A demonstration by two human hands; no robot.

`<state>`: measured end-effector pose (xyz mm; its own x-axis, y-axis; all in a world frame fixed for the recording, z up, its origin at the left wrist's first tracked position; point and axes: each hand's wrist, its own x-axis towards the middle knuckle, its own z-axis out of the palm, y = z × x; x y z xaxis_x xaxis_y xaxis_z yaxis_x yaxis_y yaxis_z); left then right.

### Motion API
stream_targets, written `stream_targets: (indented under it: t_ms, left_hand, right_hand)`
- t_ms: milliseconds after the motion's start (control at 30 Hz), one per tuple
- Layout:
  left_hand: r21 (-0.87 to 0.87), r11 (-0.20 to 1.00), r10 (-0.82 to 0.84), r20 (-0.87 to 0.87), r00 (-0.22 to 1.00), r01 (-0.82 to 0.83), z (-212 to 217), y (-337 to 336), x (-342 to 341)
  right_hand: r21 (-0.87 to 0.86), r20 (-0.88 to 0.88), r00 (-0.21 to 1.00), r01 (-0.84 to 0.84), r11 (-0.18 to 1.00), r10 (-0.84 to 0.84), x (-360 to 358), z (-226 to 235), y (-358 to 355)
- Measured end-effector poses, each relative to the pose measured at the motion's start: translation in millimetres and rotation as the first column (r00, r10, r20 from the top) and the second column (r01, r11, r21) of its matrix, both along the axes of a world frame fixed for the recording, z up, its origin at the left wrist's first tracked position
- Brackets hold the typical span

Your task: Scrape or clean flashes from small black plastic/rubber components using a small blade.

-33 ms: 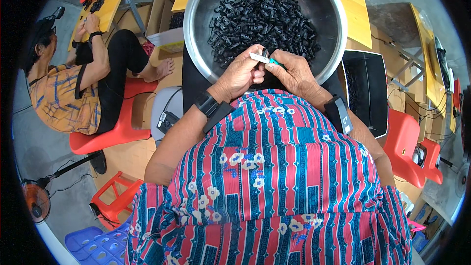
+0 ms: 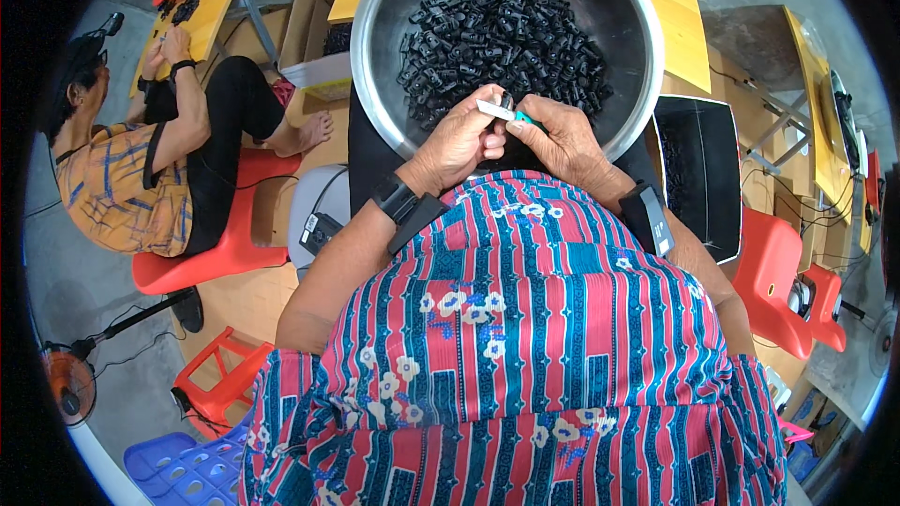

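A wide steel bowl stands before me with a heap of small black plastic parts inside. Over its near side, my left hand pinches one black plastic part, mostly covered by my fingers. My right hand is closed on a small knife with a pale blade and a teal handle. The blade points left across my left fingertips, close to the part. Whether it touches the part, I cannot tell.
The bowl is by a yellow table. At right stand an open box with black contents and a red chair. On the left a person sits at another table. A red stool and a fan are lower left.
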<state>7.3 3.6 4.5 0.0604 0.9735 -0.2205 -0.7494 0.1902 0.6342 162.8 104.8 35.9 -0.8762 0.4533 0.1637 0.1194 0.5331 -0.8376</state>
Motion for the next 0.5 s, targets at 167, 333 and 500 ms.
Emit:
stream_targets:
  t_ms: [167,333,500]
  left_hand:
    - [-0.01,1.0,0.005,-0.002,1.0,-0.005,1.4,0.1,0.7]
    - [-0.009,1.0,0.002,0.001,1.0,-0.002,2.1,-0.1,1.2]
    - [-0.013,1.0,0.008,-0.001,1.0,-0.008,2.1,-0.3,2.3]
  right_hand:
    - [0.009,-0.003,1.0,0.007,1.0,-0.007,0.3,-1.7,0.8]
    - [0.009,0.014,1.0,0.002,1.0,-0.002,-0.2,0.3,0.0]
    - [0.02,0.007,1.0,0.004,1.0,-0.004,0.2,-1.0,0.3]
